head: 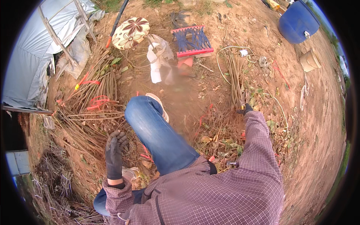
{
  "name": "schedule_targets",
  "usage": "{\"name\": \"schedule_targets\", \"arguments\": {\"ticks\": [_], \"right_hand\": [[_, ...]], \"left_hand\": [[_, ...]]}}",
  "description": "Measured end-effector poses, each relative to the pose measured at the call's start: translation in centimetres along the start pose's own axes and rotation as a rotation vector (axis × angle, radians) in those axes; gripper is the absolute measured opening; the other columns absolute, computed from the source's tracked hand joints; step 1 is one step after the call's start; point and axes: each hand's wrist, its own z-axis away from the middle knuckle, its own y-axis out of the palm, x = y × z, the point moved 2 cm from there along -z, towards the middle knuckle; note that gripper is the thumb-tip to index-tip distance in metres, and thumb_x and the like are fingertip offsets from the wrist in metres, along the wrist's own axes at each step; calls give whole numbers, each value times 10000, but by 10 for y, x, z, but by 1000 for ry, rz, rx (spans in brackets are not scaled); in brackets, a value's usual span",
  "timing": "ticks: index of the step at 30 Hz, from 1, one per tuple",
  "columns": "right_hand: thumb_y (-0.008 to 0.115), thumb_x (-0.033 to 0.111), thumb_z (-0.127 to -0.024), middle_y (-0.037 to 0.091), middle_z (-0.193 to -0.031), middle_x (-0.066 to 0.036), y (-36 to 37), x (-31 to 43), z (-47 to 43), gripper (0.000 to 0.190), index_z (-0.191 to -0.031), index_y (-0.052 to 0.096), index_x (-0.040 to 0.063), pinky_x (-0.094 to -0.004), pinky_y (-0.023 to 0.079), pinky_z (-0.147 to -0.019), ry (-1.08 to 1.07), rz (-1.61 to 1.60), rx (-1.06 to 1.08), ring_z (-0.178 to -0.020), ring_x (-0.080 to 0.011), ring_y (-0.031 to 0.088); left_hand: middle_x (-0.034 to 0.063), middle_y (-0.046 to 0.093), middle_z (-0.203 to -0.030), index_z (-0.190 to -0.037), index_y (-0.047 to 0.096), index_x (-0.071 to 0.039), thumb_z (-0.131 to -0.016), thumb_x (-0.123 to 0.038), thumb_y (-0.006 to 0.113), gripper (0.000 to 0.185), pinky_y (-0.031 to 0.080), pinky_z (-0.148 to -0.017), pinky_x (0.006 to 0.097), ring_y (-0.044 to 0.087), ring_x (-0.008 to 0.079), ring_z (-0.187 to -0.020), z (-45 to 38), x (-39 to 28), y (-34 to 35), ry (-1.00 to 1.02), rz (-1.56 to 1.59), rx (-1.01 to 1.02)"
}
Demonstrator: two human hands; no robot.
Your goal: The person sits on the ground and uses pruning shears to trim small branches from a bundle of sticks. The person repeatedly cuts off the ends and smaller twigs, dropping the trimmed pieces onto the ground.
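Note:
My right hand [248, 109], in a dark glove, reaches forward to the lower, rooted end of a bundle of thin woody stems [234, 76]. Its fingers touch that end beside a small yellow spot; whether they grip any stems is unclear. Raised above the ground on the left is my left hand [114, 152], in a dark grey glove with brownish fingers. Its fingers are loosely bent, and nothing shows in them. Beside it lies a large pile of rooted stems [81, 132] with red plastic ties [98, 102] among them.
A stool with a flowered cushion [130, 33], a red-ended stool with blue webbing [192, 40] and a plastic bag [157, 60] are ahead. Pale rope [218, 60] loops around the bundle. A blue barrel [298, 22] and a beige bucket [310, 60] stand right; grey sheeting [25, 62] hangs left.

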Motion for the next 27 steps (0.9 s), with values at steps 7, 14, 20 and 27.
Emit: {"name": "schedule_targets", "arguments": {"ticks": [7,14,20,27], "right_hand": [[918,493,-594,539,-1356,-237,34,-2,-42,1088,-1428,395,28,-438,510,-928,-7,49,124,-1227,-330,554],[816,530,-729,485,-1412,-249,14,8,-15,1040,-1483,321,13,-437,437,-1031,-57,-89,135,-1319,-371,467],[760,515,-804,594,-1267,-261,-72,25,-22,853,-1398,416,8,-440,464,-963,-230,-328,-486,-1183,-372,582],[753,490,-779,610,-1286,-213,-115,79,-116,766,-1365,490,72,-442,473,-974,12,-72,-268,-1199,-393,574]], "left_hand": [[102,612,-1157,-1284,516,-20,-1021,-287,504,375,484,-939,329,599,199,-1042,15,34,-64,-118,85,-228],[97,598,-1110,-1235,513,4,-1020,-244,514,328,486,-915,305,593,165,-994,-7,62,-50,-182,20,-84],[99,628,-1108,-1238,524,16,-1038,-266,480,349,491,-882,284,606,134,-966,-16,84,-47,-219,-156,-70],[111,622,-1180,-1257,553,5,-991,-267,508,384,461,-910,360,591,221,-1041,-39,181,-77,-364,-432,-106]]}}
